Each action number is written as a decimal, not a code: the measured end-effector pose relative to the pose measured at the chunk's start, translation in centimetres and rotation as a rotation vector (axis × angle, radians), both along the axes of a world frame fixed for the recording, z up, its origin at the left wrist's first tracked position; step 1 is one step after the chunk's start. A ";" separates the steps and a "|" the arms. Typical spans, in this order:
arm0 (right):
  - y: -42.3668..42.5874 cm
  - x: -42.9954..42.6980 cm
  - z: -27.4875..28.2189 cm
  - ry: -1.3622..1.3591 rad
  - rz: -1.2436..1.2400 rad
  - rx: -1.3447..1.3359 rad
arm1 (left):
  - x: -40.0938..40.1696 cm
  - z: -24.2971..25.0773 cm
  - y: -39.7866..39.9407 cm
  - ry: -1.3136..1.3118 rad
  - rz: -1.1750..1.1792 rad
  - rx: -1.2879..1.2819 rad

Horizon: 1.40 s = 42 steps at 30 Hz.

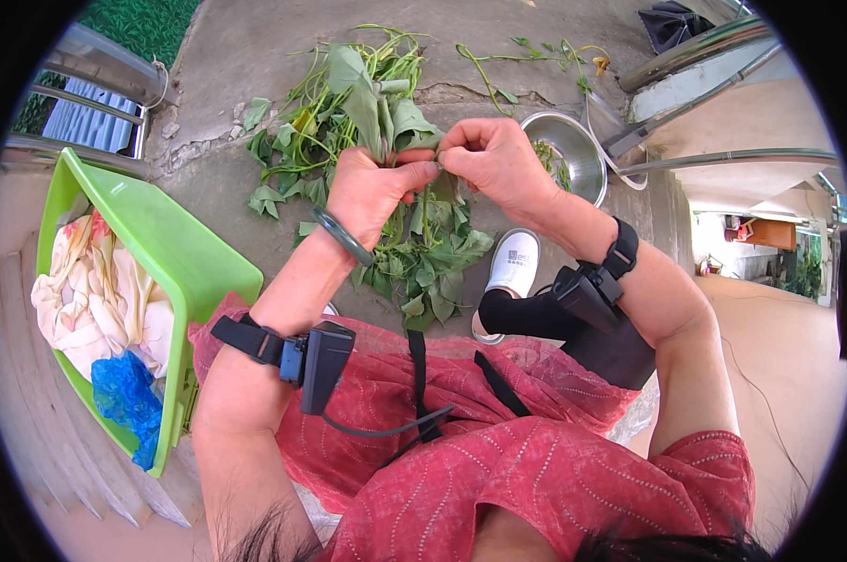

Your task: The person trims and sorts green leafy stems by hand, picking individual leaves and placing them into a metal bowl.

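Note:
In front of my lap, my left hand (374,179) grips a bunch of broad green leaves (371,105) that stick up beyond its fingers. My right hand (497,161) meets it at the left thumb tip, its thumb and forefinger pinching a thin leafy stem; the fingertips partly hide it. Beneath and beyond my hands, a heap of leafy green vines (318,126) lies on the concrete floor. More leafy stems (430,263) lie nearer to me. To the right of my right hand, a stainless steel bowl (591,165) holds short pieces of green stem (553,165).
At left, a green plastic bin (184,225) holds pale cloth (104,295) and a blue plastic bag (128,400). Stray vines (487,77) lie beyond the bowl. Metal railings (733,158) run along the right. My white clog (515,260) rests below the bowl.

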State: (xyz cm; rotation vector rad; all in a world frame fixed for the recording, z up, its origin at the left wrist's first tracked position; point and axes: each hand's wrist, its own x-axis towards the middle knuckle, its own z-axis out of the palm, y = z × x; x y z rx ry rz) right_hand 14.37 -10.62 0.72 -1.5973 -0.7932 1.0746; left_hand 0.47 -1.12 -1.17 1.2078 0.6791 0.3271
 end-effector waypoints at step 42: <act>0.1 0.9 0.6 0.032 0.140 -0.131 | -0.9 -0.9 3.4 -0.090 0.011 -0.224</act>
